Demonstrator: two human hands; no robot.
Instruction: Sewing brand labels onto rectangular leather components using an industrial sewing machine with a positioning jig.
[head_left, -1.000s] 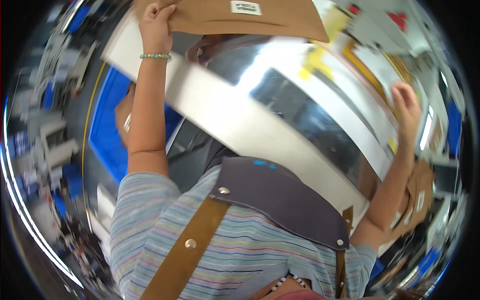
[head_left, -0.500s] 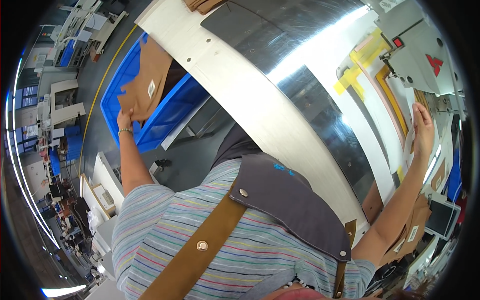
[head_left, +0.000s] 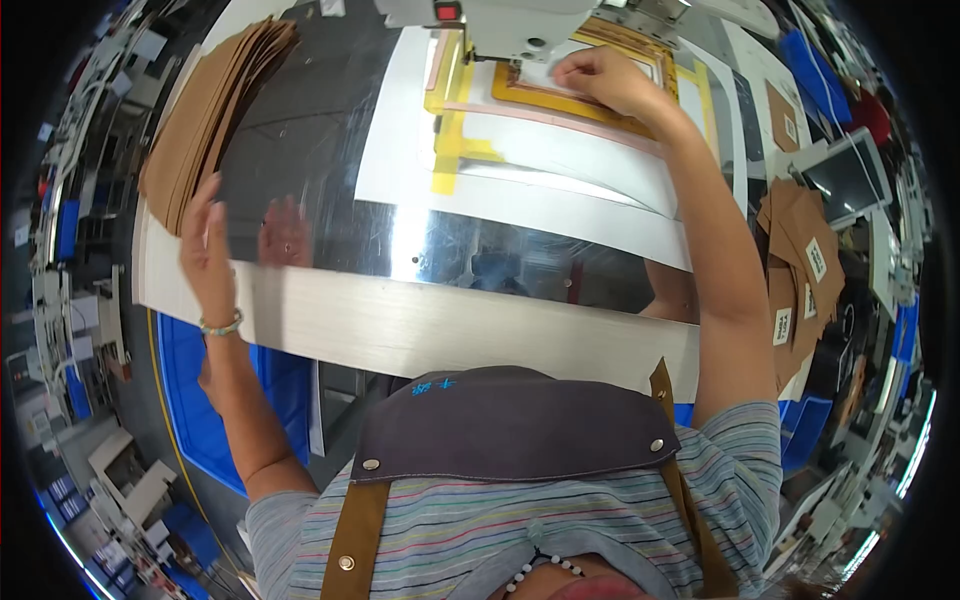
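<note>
My left hand (head_left: 207, 250) is raised over the near left part of the table, fingers stretched out and holding nothing. Its fingertips come close to the near end of a stack of brown fabric-like pieces (head_left: 205, 120); whether they touch cannot be made out. A faint reflection of the hand shows in the shiny metal tabletop (head_left: 310, 180). Over a yellow frame (head_left: 570, 108) my right hand (head_left: 607, 82) has its fingers bent and drawn together, beside the sewing machine head (head_left: 510, 35). Anything between those fingertips is hidden or too small to name.
White sheets with yellow tape (head_left: 447, 160) lie around the frame. At the right are labelled brown pieces (head_left: 815, 265) and a screen (head_left: 848, 180). A blue bin (head_left: 185, 400) stands below the table's pale front edge (head_left: 330, 320) at the left.
My left hand has let go of a brown piece at the blue bin and moved up to the stack. My right hand now reaches over the yellow frame. The view has turned.
</note>
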